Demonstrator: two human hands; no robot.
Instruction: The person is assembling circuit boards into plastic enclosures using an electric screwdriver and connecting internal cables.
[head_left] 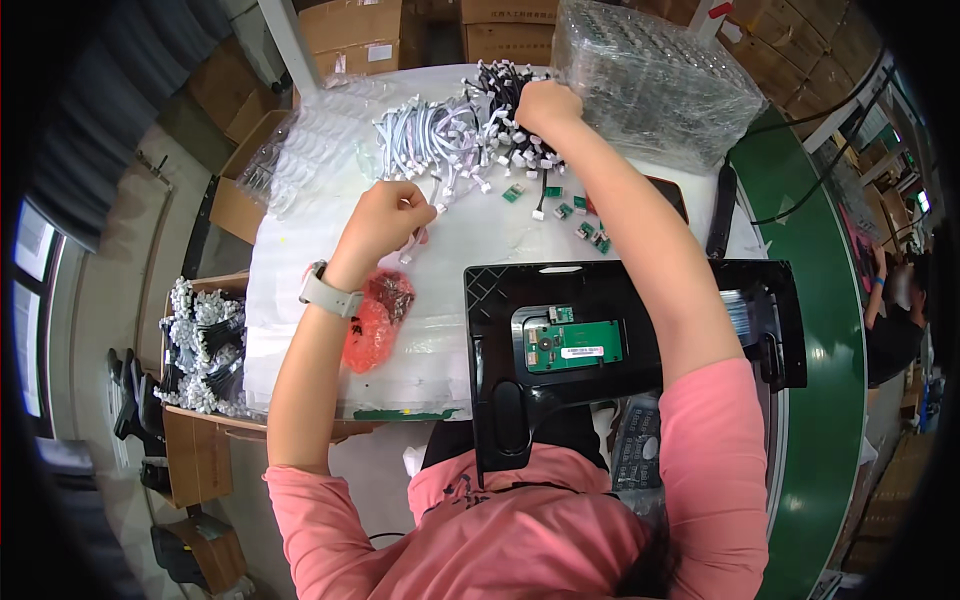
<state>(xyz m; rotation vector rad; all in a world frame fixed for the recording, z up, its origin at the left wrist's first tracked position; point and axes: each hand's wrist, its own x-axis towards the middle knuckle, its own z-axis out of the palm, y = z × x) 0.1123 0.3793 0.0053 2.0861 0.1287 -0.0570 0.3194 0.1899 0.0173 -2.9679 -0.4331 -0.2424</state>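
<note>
My left hand [388, 220] is closed in a pinch above the white table, left of centre. A thin white cable [406, 252] with a small plug hangs at its fingers. At the back, my right hand [548, 106] is curled over a pile of black cables [497, 90] with white plugs, its fingertips mostly hidden. A bundle of white cables [425, 138] lies between the hands. Several small green circuit boards [584, 231] are scattered below the piles. In front of me rests a black plastic housing [640, 283] with a green circuit board [590, 343] in its recess.
A red plastic bag [372, 330] lies near my left forearm. Stacked trays in clear wrap [650, 90] stand at the back right. A carton of cables [205, 345] is beside the table's left edge. Another person [895, 320] is at the far right.
</note>
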